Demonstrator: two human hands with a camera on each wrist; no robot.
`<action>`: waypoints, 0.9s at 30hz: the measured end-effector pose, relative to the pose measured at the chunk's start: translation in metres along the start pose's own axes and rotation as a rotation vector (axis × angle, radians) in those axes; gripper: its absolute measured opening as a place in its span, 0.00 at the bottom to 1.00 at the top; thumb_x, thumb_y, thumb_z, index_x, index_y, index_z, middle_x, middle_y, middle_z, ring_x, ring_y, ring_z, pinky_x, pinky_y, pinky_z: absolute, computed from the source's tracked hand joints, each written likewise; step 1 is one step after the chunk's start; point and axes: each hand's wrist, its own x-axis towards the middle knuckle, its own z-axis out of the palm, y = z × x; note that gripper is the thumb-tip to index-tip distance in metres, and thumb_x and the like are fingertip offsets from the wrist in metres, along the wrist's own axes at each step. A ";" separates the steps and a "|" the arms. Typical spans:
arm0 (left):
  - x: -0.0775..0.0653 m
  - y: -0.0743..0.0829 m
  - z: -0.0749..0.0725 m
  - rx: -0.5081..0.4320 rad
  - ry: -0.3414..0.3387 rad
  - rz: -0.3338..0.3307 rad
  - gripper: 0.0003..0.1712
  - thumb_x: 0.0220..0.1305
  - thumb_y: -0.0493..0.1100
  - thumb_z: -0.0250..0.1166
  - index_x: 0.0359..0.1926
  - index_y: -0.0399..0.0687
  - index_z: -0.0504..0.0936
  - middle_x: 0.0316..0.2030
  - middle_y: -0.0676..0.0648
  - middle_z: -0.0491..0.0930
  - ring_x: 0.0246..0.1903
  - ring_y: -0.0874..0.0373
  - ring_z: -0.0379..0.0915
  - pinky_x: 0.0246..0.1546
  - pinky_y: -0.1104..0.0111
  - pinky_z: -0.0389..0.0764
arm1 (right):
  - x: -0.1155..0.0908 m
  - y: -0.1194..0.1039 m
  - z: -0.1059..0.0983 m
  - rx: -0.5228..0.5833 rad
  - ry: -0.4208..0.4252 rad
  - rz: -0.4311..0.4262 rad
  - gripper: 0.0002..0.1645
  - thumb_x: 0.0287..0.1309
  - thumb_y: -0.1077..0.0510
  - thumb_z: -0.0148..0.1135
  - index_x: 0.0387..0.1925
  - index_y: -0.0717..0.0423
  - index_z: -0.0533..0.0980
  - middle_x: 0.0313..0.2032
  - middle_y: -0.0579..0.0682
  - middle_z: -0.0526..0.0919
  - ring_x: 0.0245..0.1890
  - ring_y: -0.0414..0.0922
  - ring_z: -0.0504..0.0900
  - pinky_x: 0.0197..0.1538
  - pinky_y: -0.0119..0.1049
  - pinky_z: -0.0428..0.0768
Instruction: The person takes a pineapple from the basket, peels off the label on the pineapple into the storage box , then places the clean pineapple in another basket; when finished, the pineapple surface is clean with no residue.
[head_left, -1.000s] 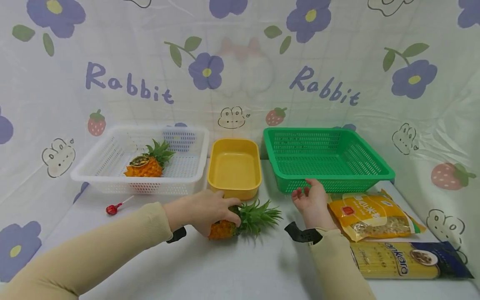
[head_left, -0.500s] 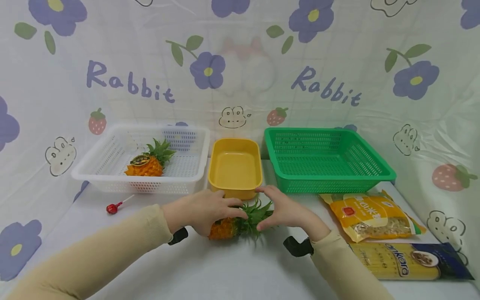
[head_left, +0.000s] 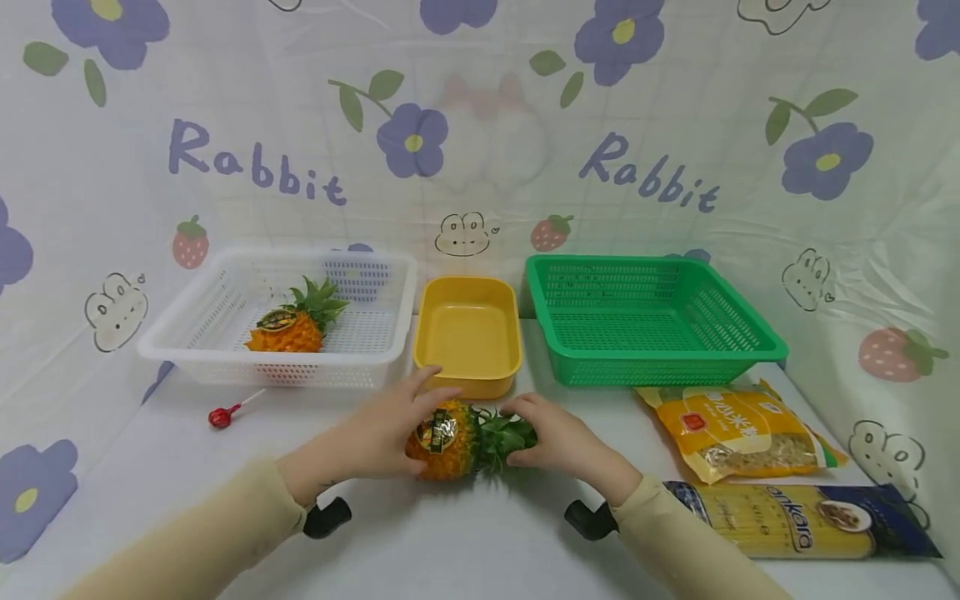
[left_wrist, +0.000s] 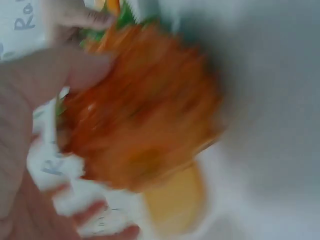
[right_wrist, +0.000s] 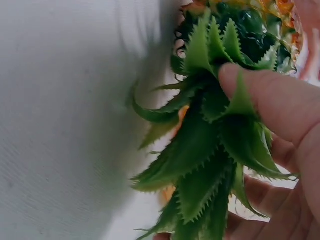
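- The left hand has its fingers spread wide round the bumpy orange body of the pineapple; I can't tell if it grips.
- The right hand pinches the spiky, saw-edged green leaves.
- The pineapple is sideways between the hands, its long way running left to right, leaves pointing to the right hand.
- Right of the right hand: a long, shiny spaghetti pack, then a crinkly yellow food bag.
- Left of the left hand: a round red lollipop.
- Just past both hands: a smooth yellow tub.
- Farthest: a holey white basket past the left hand, holding another pineapple; a holey green basket past the right.
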 end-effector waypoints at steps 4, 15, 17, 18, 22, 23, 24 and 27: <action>-0.016 -0.004 0.022 -0.393 0.118 -0.329 0.60 0.27 0.53 0.75 0.63 0.50 0.52 0.59 0.41 0.55 0.55 0.49 0.59 0.50 0.57 0.67 | -0.002 0.000 0.004 -0.016 0.030 0.019 0.30 0.37 0.55 0.69 0.47 0.47 0.70 0.49 0.45 0.70 0.47 0.45 0.71 0.45 0.41 0.72; -0.015 -0.012 0.048 -0.888 0.201 -0.416 0.49 0.34 0.41 0.74 0.58 0.53 0.57 0.52 0.41 0.65 0.32 0.54 0.74 0.35 0.65 0.76 | 0.004 0.005 0.007 -0.049 0.088 0.036 0.29 0.37 0.55 0.69 0.47 0.47 0.71 0.47 0.44 0.71 0.45 0.43 0.72 0.43 0.40 0.73; -0.011 -0.014 0.047 -0.895 0.213 -0.413 0.49 0.34 0.39 0.74 0.59 0.52 0.58 0.53 0.40 0.65 0.32 0.54 0.75 0.35 0.65 0.76 | 0.007 0.008 0.005 -0.052 0.092 0.033 0.29 0.37 0.56 0.68 0.47 0.48 0.71 0.47 0.45 0.71 0.45 0.44 0.72 0.45 0.41 0.73; -0.009 -0.014 0.046 -0.904 0.214 -0.415 0.49 0.34 0.38 0.73 0.59 0.52 0.58 0.53 0.40 0.64 0.32 0.53 0.75 0.35 0.65 0.76 | 0.008 0.008 0.004 -0.053 0.095 0.031 0.29 0.37 0.56 0.68 0.47 0.49 0.71 0.47 0.46 0.71 0.45 0.44 0.72 0.45 0.41 0.72; -0.002 -0.011 0.037 -0.941 0.206 -0.429 0.49 0.35 0.35 0.72 0.60 0.47 0.58 0.55 0.38 0.63 0.34 0.51 0.75 0.36 0.63 0.76 | 0.013 0.013 0.001 -0.056 0.101 0.023 0.28 0.37 0.56 0.68 0.46 0.50 0.72 0.46 0.47 0.72 0.45 0.44 0.72 0.46 0.41 0.72; -0.001 -0.010 0.035 -0.946 0.204 -0.432 0.49 0.35 0.34 0.72 0.60 0.46 0.58 0.55 0.38 0.63 0.35 0.51 0.75 0.36 0.63 0.76 | 0.014 0.014 0.001 -0.058 0.100 0.023 0.28 0.37 0.56 0.68 0.46 0.50 0.72 0.46 0.47 0.72 0.46 0.44 0.72 0.46 0.41 0.72; 0.000 -0.009 0.033 -0.950 0.203 -0.436 0.48 0.35 0.34 0.72 0.60 0.46 0.57 0.55 0.37 0.63 0.35 0.50 0.75 0.37 0.62 0.76 | 0.014 0.015 0.000 -0.059 0.101 0.025 0.28 0.37 0.56 0.68 0.46 0.50 0.72 0.46 0.47 0.72 0.46 0.44 0.72 0.46 0.41 0.72; 0.003 -0.009 0.031 -0.945 0.201 -0.440 0.48 0.36 0.34 0.71 0.61 0.45 0.57 0.55 0.38 0.62 0.36 0.50 0.74 0.37 0.62 0.75 | 0.017 0.018 0.000 -0.065 0.101 0.027 0.29 0.38 0.56 0.68 0.47 0.49 0.71 0.47 0.46 0.72 0.47 0.44 0.71 0.47 0.41 0.72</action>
